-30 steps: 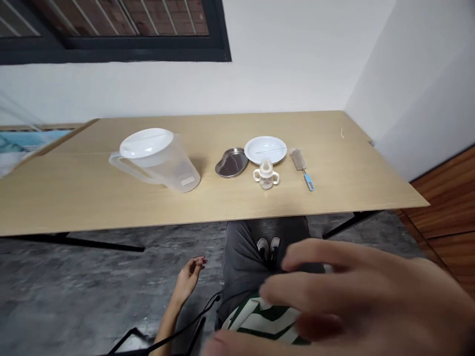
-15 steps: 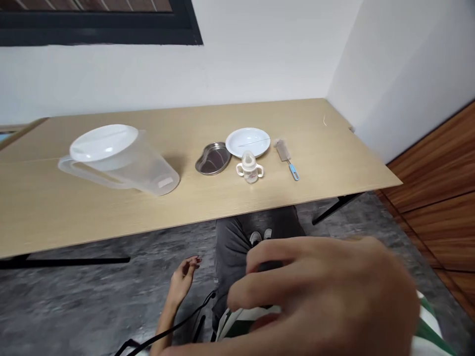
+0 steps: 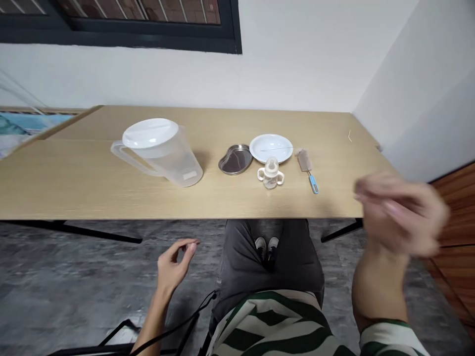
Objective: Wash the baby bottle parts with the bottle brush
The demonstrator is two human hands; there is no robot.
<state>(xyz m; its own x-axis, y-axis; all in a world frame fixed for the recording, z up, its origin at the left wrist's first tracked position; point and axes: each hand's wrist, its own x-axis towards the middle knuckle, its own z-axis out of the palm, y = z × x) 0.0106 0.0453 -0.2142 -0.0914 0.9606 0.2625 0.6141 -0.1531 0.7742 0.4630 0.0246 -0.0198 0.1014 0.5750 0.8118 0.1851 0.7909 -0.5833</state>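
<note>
My left hand [image 3: 175, 267] hangs in front of the table, below its front edge. Its fingers bend loosely, a gap shows between thumb and forefinger, and I see nothing in it. My right hand [image 3: 404, 212] is raised near the table's front right corner. Motion blurs its curled fingers, so I cannot tell whether they hold anything. On the table, a clear baby bottle [image 3: 271, 174] with two white handles stands upright before a white dish [image 3: 282, 155]. Right of it lies a bottle brush [image 3: 313, 184] with a blue handle. A kidney-shaped metal tray [image 3: 236, 161] sits to the left.
A large translucent pitcher [image 3: 178, 160] with a white lid stands left on the wooden table [image 3: 111, 198]. A thin pale strand [image 3: 349, 136] lies at the far right. Behind runs a white wall [image 3: 297, 74]. A black cable [image 3: 185, 319] passes by my left forearm.
My right hand has moved from close before the camera toward the right and away. The view has shifted left, so the table things appear further right. My left hand stays low.
</note>
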